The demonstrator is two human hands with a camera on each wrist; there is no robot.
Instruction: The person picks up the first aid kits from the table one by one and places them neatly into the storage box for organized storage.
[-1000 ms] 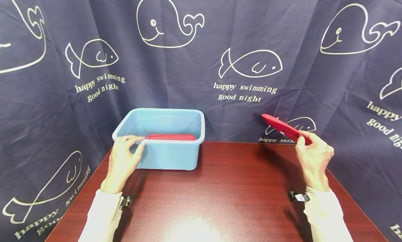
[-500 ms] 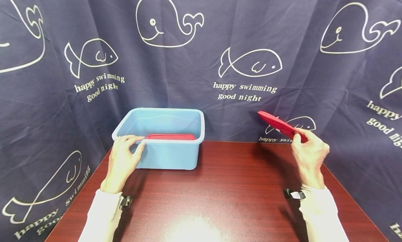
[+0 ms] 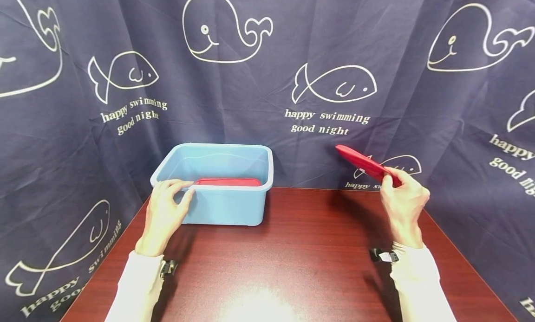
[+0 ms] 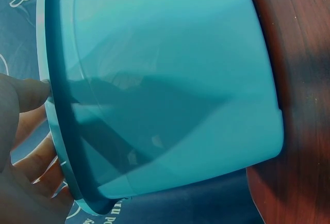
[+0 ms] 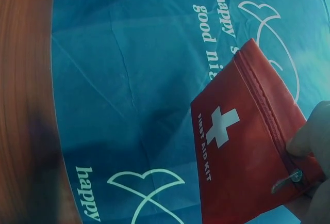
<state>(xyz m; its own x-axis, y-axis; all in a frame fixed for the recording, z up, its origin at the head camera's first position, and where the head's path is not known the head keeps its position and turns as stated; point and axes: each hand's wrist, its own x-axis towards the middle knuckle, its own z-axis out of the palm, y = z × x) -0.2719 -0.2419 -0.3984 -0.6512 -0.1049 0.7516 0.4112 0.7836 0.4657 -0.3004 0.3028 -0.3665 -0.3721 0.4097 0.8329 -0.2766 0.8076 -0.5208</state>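
Note:
My right hand (image 3: 404, 197) pinches one end of a flat red first aid kit pouch (image 3: 362, 161), raised above the right side of the table and tilted. In the right wrist view, the pouch (image 5: 227, 146) shows a white cross, the words FIRST AID KIT and a zip, with the thumb (image 5: 309, 136) near the zip pull. At the left, my left hand (image 3: 164, 215) grips the front rim of a light blue plastic bin (image 3: 225, 206), fingers over the rim. Inside the bin lies a red item (image 3: 227, 182) with rounded corners, mostly hidden by the front wall.
The bin stands at the back left of a reddish-brown wooden table (image 3: 267, 261). A dark blue curtain (image 3: 276, 90) with whale and fish drawings encloses the back and both sides. Each wrist wears a small black device.
My right hand has moved a little to the left, carrying the first aid kit pouch with it. The left hand and the bin have stayed in place.

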